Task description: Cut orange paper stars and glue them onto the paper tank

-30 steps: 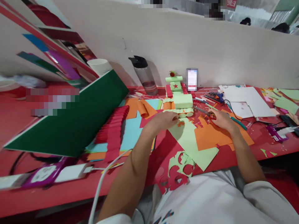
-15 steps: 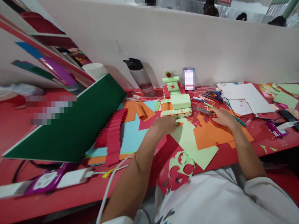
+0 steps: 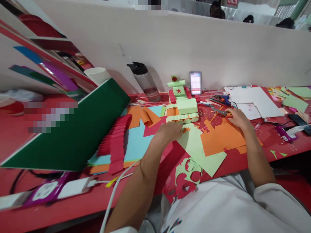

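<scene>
A paper tank model in light green, orange and red, with a red star on its upper part, stands toward the back of the desk. My left hand is just in front of its left wheels, fingers bent down and together over light green paper; what the fingertips hold, if anything, is hidden. Small orange paper stars lie by those fingertips. My right hand grips a pair of scissors, blades pointing left, above orange paper and its scraps.
A tilted bottle and a phone lean against the white partition. On the left are a dark green board, pleated red paper and a white cable. Cut-out scraps lie near the front edge; white sheets are at right.
My right hand and the scissors have moved a little to the right and up, off the orange paper. My left hand stays in the same spot by the model.
</scene>
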A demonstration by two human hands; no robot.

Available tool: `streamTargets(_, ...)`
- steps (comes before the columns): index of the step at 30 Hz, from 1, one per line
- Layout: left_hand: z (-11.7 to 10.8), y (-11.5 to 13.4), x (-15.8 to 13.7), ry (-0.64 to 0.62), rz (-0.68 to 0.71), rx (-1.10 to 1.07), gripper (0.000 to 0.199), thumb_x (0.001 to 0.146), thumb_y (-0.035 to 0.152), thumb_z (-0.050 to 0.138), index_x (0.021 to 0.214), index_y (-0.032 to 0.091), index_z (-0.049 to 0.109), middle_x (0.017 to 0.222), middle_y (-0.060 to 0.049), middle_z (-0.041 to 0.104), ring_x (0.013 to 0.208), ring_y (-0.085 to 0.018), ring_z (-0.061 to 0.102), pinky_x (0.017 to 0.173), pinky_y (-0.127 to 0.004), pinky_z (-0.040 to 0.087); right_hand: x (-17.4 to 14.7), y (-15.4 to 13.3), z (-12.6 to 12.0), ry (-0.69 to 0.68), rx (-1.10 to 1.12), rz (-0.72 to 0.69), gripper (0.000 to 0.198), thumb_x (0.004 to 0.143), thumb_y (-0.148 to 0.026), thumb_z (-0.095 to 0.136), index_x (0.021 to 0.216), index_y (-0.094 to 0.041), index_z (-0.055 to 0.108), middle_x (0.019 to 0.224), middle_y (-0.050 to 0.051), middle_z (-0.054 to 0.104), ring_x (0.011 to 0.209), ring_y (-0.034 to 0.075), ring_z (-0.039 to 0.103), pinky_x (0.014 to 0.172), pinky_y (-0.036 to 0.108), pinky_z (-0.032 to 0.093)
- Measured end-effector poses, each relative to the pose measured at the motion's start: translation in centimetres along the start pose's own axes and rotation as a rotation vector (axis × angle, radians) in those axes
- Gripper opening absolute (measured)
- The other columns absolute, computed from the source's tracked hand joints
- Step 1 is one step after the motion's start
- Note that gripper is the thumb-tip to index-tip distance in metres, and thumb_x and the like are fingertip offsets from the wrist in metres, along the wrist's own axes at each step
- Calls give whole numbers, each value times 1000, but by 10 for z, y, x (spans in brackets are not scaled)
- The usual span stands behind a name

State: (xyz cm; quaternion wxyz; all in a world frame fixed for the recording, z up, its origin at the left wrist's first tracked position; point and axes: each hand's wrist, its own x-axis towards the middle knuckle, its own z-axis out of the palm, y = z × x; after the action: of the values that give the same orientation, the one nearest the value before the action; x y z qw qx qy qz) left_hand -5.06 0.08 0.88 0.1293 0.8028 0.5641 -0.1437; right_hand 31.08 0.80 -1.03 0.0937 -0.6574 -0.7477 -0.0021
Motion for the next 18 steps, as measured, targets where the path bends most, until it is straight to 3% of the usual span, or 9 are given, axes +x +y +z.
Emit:
streamTargets(5,-2,-6,-3,-14,32,-47,16,92,35,60,84,21,63,89,-11,71,89,-29,69,77,-36,47,-1,12,6,-65,-16,-17,39,91,-11,71,128,-21,74,118,15,75,109,30,70,92,34,51)
streamTargets(10,-7,-22,-8,-66,43,-75,5,82,20,60,77,22,59,85,-6,70,76,-25,67,67,-34,40,-1,15,9,-95,-11,-25,36,89,-13,76,124,-23,75,117,12,75,106,26,71,90,32,51)
streamTargets(13,-9,-30,-7,-58,12,-76,6,82,18,56,82,22,60,88,-7,72,78,-26,68,65,-34,39,0,15,10,-97,-11,-12,36,90,-13,76,125,-23,75,117,12,74,106,26,70,90,32,51)
streamTargets(18,-6,-26,-2,-50,31,-120,19,90,33,57,105,23,63,97,-7,75,80,-24,69,67,-31,43,-3,12,7,-89,-22,8,38,92,-12,72,128,-22,73,118,15,72,108,29,68,90,34,49)
